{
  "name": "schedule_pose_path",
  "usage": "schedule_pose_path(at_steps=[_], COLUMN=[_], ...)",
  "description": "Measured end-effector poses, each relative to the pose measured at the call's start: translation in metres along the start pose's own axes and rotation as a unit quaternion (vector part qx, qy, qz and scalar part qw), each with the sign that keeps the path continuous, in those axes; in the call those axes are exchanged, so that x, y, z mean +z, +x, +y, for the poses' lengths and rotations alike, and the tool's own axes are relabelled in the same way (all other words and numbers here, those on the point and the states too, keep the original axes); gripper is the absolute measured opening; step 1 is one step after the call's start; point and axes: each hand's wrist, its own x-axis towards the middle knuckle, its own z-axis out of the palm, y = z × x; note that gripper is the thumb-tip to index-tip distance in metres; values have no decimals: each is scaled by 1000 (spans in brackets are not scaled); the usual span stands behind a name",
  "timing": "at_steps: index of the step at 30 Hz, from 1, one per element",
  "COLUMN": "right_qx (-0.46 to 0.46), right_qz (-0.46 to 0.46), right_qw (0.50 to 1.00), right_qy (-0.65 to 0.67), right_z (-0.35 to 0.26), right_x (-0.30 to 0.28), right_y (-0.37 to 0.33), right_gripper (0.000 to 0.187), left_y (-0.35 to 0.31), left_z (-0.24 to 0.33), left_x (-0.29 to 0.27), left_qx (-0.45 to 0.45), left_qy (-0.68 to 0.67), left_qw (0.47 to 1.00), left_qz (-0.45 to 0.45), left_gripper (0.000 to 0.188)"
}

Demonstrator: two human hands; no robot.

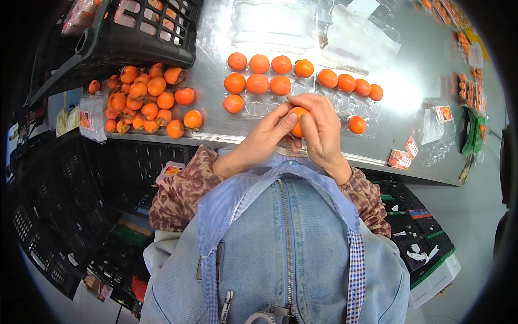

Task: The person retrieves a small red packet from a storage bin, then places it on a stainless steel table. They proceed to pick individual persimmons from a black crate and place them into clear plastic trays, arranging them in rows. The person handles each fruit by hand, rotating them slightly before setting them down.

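Both my hands meet around one orange persimmon (295,123) above the table's near edge. My left hand (271,131) grips it from the left, thumb against its side. From the right, my right hand (319,129) closes over it with curled fingers. Just beyond lies a clear plastic tray (259,108) with rows of persimmons in its pockets. A second clear tray (345,103) on the right has a row along its far side and a single persimmon (357,125) near its front corner. A heap of persimmons (141,97), some with leafy caps, lies left of my hands.
A tilted black crate (156,27) stands behind the heap. Clear film sheets (356,40) lie at the back of the metal table (415,65). Small red-and-white label cards (400,158) sit by the front edge at right. Black crates (48,216) stand below on the left.
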Motion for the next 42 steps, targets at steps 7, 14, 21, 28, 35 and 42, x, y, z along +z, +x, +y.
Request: schedule_pose_path(at_steps=[7, 14, 21, 28, 35, 42], right_qx=[145, 200, 229, 220, 219, 251], right_qz=[-33, -12, 12, -2, -14, -46], right_qw=[973, 950, 944, 949, 949, 934], right_qy=[179, 241, 238, 228, 224, 248], right_z=[2, 10, 16, 11, 9, 12], right_x=[-7, -11, -17, -12, -11, -14], right_y=[3, -1, -4, -4, -3, -4], right_gripper=[33, 45, 40, 35, 34, 34], left_y=[3, 3, 2, 1, 2, 4], left_z=[2, 12, 13, 13, 11, 7], left_x=[-6, -5, -7, -14, -16, -7], left_qx=[-33, 1, 63, 40, 43, 192], left_qy=[-89, -97, -39, -119, -140, 185], left_qw=[995, 995, 997, 992, 989, 957], left_qz=[-27, -25, 24, -4, -16, 111], left_gripper=[51, 51, 52, 53, 48, 61])
